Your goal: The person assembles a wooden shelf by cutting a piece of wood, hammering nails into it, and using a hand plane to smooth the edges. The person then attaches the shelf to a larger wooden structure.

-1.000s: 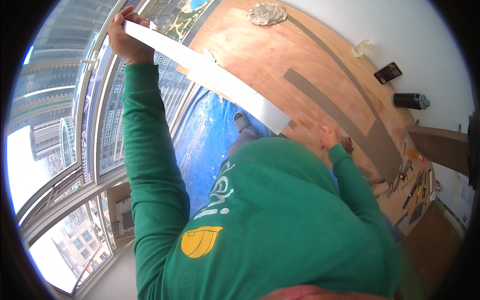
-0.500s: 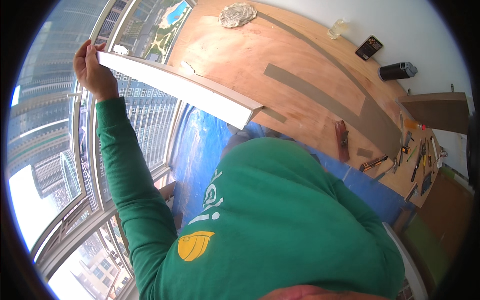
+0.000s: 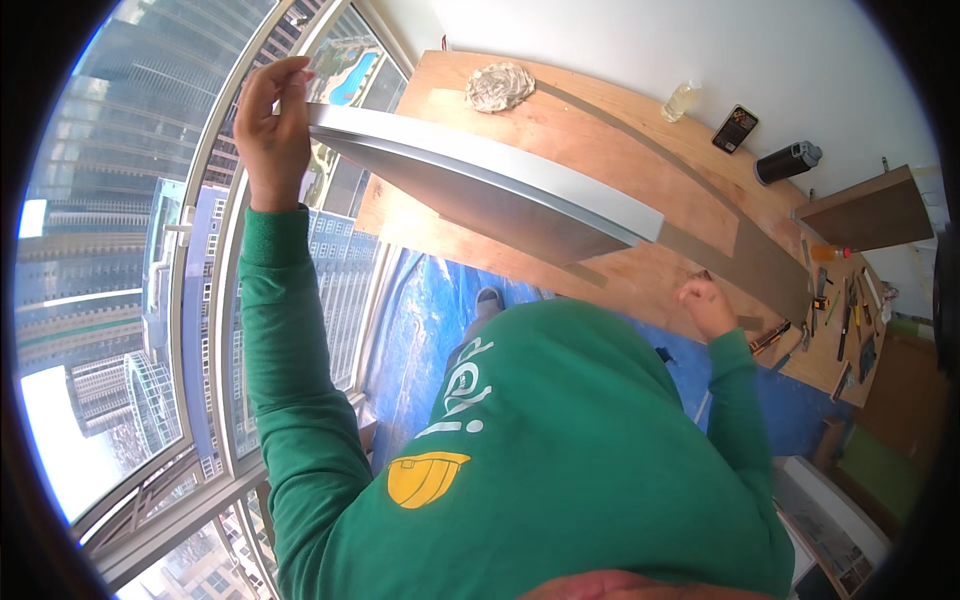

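— Surface and room?
— Plywood worktop [image 3: 560,150] beside tall windows [image 3: 130,300]; tools along far-right edge.
— Hands?
— Left hand [image 3: 270,125] raised, gripping long grey panel's [image 3: 490,190] end above near-left edge. Right hand [image 3: 705,305] loosely curled, empty, over near edge.

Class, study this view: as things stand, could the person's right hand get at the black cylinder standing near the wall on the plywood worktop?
Probably not without stepping closer. The right hand rests at the near edge of the plywood worktop; the black cylinder stands far across it by the wall. Nothing blocks the way, only distance.
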`<state>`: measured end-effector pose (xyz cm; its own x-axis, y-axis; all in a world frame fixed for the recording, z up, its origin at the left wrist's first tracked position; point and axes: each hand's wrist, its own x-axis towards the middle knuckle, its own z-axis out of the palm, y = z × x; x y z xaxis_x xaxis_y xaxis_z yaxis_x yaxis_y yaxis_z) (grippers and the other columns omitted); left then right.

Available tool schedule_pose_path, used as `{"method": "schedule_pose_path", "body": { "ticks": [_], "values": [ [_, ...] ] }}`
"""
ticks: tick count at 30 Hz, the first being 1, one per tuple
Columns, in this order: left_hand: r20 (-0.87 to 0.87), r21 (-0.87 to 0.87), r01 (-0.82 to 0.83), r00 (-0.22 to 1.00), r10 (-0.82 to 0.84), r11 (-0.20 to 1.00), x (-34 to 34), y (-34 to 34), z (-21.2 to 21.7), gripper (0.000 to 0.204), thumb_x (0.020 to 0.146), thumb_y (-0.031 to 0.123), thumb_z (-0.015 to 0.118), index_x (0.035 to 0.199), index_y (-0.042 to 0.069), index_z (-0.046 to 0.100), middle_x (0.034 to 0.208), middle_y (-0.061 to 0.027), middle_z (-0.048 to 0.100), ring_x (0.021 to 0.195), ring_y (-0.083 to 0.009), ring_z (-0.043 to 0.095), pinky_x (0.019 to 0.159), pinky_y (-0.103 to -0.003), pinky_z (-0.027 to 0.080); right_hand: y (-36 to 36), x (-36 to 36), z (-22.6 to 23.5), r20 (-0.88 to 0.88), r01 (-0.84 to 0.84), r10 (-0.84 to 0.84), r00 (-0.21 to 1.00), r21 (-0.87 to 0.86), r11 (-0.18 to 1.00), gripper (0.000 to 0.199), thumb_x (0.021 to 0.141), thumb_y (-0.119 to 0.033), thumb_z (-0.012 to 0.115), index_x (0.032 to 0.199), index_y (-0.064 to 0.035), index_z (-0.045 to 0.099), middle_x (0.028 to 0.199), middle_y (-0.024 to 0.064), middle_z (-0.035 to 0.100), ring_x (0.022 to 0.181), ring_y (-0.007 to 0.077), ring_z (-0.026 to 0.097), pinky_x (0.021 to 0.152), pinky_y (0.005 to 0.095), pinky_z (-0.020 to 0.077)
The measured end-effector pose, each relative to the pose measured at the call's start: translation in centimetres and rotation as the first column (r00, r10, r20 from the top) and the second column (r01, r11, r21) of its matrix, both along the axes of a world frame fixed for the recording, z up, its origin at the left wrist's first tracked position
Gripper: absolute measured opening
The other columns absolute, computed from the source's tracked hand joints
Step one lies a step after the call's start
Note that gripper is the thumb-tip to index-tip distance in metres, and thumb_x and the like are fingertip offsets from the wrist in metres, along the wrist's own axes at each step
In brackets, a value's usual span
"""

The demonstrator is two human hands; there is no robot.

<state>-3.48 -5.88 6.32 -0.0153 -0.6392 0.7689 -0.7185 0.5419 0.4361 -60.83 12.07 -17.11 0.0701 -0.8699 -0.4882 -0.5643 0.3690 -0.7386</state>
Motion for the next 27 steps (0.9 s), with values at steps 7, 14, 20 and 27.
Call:
{"method": "schedule_pose_path", "body": {
  "ticks": [7,14,20,27],
  "values": [
    [0.020,0.035,0.134,0.991,-0.135,0.990,0.1,0.1,0.7,0.015,0.099,0.005,0.062,0.110,0.002,0.072,0.097,-0.0097,0.071,0.091,-0.0193,0.069,0.083,-0.032,0.054,-1.0,15.9,12.3,0.239,0.183,-0.062,0.969,-0.528,0.829,0.032,0.097,-0.021,0.074,0.116,0.0047,0.068,0.105,0.0103,0.072,0.101,0.0202,0.067,0.094,0.0366,0.0536],
    [-0.055,0.069,0.286,0.958,-0.282,0.956,1.6,-0.3,0.0,0.019,0.102,0.015,0.064,0.112,0.000,0.071,0.098,-0.0118,0.069,0.091,-0.0212,0.068,0.082,-0.033,0.054,0.4,21.7,16.1,0.157,0.271,-0.223,0.962,-0.452,0.850,0.029,0.101,-0.021,0.071,0.110,0.0064,0.067,0.094,0.0103,0.069,0.093,0.0146,0.066,0.088,0.0325,0.0542],
    [0.119,0.085,0.286,0.948,-0.295,0.954,1.6,1.0,2.5,0.017,0.097,0.014,0.070,0.109,0.001,0.072,0.097,-0.0121,0.069,0.090,-0.0245,0.069,0.078,-0.036,0.054,0.8,21.9,16.3,0.159,0.254,-0.203,0.966,-0.459,0.852,0.026,0.103,-0.019,0.068,0.111,0.0058,0.068,0.094,0.0085,0.069,0.090,0.0115,0.062,0.084,0.0304,0.0523],
    [0.290,0.083,0.661,0.700,-0.652,0.746,-4.7,2.5,7.2,0.021,0.092,0.018,0.075,0.105,0.002,0.072,0.096,-0.0139,0.070,0.087,-0.0300,0.068,0.077,-0.038,0.053,1.0,20.8,16.5,0.015,0.161,-0.177,0.984,-0.496,0.853,0.023,0.101,-0.015,0.069,0.115,0.0029,0.070,0.100,0.0109,0.072,0.092,0.0135,0.063,0.085,0.0309,0.0522]
  ]
}}
